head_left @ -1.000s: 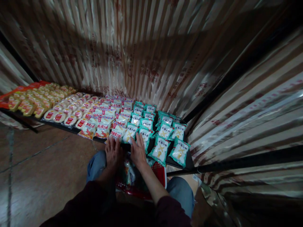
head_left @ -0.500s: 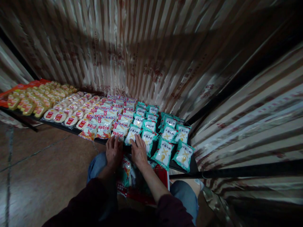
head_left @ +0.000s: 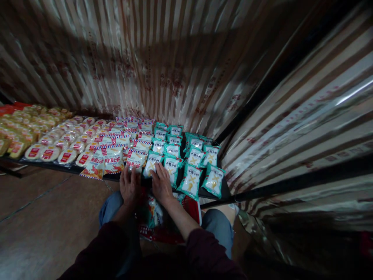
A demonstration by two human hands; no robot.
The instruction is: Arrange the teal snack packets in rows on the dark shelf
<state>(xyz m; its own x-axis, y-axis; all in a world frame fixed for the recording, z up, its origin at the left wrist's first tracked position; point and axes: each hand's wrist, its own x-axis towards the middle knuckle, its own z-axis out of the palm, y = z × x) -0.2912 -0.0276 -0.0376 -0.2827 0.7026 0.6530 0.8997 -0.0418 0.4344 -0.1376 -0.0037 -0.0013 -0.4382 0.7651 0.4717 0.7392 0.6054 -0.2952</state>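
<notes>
My left hand (head_left: pixel 129 186) lies flat with fingers stretched at the front edge of a low black shelf (head_left: pixel 224 193), touching a red-and-blue striped snack bag (head_left: pixel 135 159). My right hand (head_left: pixel 161 182) rests open beside it, fingertips on the teal snack bags (head_left: pixel 171 165) in the front row. More teal bags (head_left: pixel 190 179) lie in rows to the right. A red basket (head_left: pixel 190 208) holding a few bags sits between my knees, below both hands.
Rows of round red-labelled packets (head_left: pixel 49 152) and yellow packets (head_left: pixel 17 136) fill the shelf to the left. A striped plastic curtain (head_left: pixel 175 58) hangs behind and at the right. Brown tiled floor (head_left: pixel 43 217) lies at the left.
Both hands have slid slightly forward onto the front-row bags. The view has shifted right, so the shelf and bags sit further left in the picture.
</notes>
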